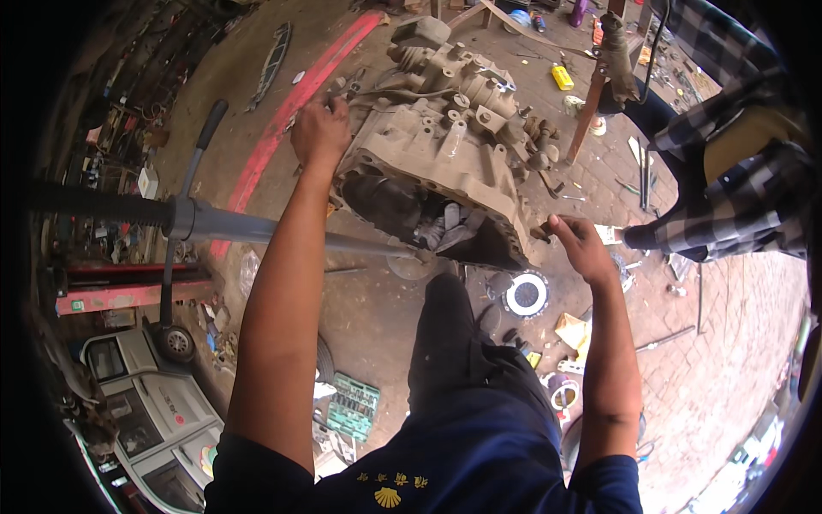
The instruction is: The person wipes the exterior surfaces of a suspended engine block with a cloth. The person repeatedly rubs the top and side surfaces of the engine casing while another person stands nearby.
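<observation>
A dusty metal gearbox (428,146) fills the upper middle, raised off the ground, its wide bell housing opening facing me. Inside that opening a release fork and shaft area (449,227) partly show. My left hand (321,128) is closed with curled fingers at the gearbox's left edge, beside a small bracket. At the lower right corner of the housing, my right hand (585,247) is closed, thumb against fingers. A small dark piece (541,231) lies at its fingertips; I cannot make out what it is.
A long grey pole (282,231) crosses from the left to below the gearbox. Another person in a checked shirt (745,163) is at the right. A clutch pressure plate (527,294), a green socket set (351,407) and a yellow box (562,77) lie on the ground. A white van (154,411) stands lower left.
</observation>
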`<state>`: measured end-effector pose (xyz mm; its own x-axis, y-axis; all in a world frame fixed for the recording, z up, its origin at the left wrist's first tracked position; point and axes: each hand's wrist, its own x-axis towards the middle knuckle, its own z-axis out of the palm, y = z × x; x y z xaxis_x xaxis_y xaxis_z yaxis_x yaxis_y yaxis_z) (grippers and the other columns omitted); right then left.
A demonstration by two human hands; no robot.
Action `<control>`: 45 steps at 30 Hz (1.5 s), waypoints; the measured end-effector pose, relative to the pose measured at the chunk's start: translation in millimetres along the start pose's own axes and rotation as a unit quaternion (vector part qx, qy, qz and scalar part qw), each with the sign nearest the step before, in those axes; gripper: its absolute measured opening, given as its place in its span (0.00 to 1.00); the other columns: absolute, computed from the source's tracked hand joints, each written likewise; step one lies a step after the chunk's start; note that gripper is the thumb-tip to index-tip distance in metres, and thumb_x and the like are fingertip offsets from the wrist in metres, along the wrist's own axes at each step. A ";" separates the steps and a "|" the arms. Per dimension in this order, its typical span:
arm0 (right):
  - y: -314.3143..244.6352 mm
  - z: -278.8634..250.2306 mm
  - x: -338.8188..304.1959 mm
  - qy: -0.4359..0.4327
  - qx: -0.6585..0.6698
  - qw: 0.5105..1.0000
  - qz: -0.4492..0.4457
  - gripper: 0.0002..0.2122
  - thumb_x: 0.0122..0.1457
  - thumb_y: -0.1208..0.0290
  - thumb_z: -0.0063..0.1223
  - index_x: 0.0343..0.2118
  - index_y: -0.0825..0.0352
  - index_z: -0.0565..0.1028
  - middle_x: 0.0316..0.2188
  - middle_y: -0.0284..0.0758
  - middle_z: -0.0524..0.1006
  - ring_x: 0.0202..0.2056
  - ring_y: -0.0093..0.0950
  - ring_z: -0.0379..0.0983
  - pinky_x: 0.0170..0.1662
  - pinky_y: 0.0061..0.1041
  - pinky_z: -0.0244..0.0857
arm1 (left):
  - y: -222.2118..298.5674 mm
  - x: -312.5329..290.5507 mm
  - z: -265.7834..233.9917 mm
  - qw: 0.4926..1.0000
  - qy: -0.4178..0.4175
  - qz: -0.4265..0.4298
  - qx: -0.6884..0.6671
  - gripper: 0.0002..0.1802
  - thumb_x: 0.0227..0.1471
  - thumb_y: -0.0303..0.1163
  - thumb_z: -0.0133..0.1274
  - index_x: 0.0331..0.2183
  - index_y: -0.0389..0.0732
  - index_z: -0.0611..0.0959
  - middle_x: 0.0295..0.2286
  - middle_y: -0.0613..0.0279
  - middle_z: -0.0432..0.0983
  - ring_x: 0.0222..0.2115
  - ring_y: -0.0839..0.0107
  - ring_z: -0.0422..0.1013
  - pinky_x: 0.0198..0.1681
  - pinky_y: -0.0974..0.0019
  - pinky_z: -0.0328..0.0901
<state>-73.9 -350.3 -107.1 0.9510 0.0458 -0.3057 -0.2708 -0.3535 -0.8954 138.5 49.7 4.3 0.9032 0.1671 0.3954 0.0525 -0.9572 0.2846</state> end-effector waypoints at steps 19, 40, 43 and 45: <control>-83.4 151.0 -72.4 0.023 -0.177 0.955 -0.239 0.26 0.56 0.61 0.63 0.57 0.62 0.72 0.45 0.46 0.74 0.44 0.45 0.74 0.45 0.43 0.71 | -0.5 -0.1 -5.2 0.999 -0.007 -0.038 -0.004 0.21 0.57 0.48 0.47 0.40 0.46 0.86 0.38 0.45 0.81 0.42 0.41 0.76 0.45 0.45 0.70; -107.9 214.0 -41.0 -0.043 0.006 0.967 -0.249 0.21 0.57 0.67 0.65 0.52 0.64 0.72 0.42 0.41 0.77 0.38 0.38 0.77 0.42 0.36 0.72 | 3.2 0.3 0.8 1.000 0.002 -0.018 -0.003 0.21 0.56 0.46 0.47 0.39 0.43 0.87 0.36 0.43 0.82 0.40 0.42 0.77 0.46 0.47 0.70; -135.0 208.9 -48.1 -0.007 0.080 0.955 -0.285 0.19 0.60 0.65 0.63 0.52 0.62 0.71 0.42 0.42 0.77 0.37 0.39 0.79 0.38 0.37 0.74 | -3.0 2.3 0.1 0.999 -0.007 -0.030 0.010 0.21 0.57 0.47 0.46 0.41 0.45 0.87 0.37 0.43 0.82 0.41 0.41 0.77 0.45 0.45 0.70; -133.8 216.8 -38.3 0.050 0.126 0.955 -0.262 0.20 0.61 0.65 0.63 0.52 0.63 0.70 0.43 0.43 0.78 0.36 0.40 0.80 0.36 0.37 0.74 | 4.4 1.8 -0.1 0.999 -0.010 -0.039 0.017 0.21 0.55 0.46 0.47 0.38 0.42 0.87 0.35 0.43 0.82 0.39 0.42 0.78 0.45 0.45 0.70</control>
<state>-106.4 -102.2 -45.9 0.9717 0.0610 0.2280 0.2321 -0.0696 -0.9702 140.3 45.8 6.4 0.9042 0.2373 0.3552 0.1376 -0.9490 0.2837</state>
